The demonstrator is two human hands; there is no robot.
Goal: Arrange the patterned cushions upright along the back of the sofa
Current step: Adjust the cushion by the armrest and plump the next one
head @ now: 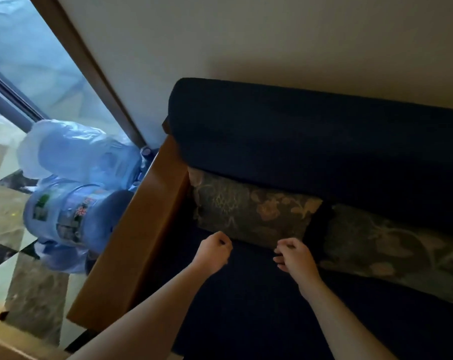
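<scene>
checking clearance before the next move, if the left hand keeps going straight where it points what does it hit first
Probably the lower edge of the left patterned cushion, directly ahead of the left hand; the gap looks slight, though depth is unclear.

From my remote feed: two bare forearms, no sleeves showing up to the frame's lower edge. I see no watch, ring or glove on the left hand [212,249] or the right hand [294,255]; nails look short.

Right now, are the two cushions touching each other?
Cannot tell. In the head view a dark shadow lies between the left cushion and the right cushion.
</scene>
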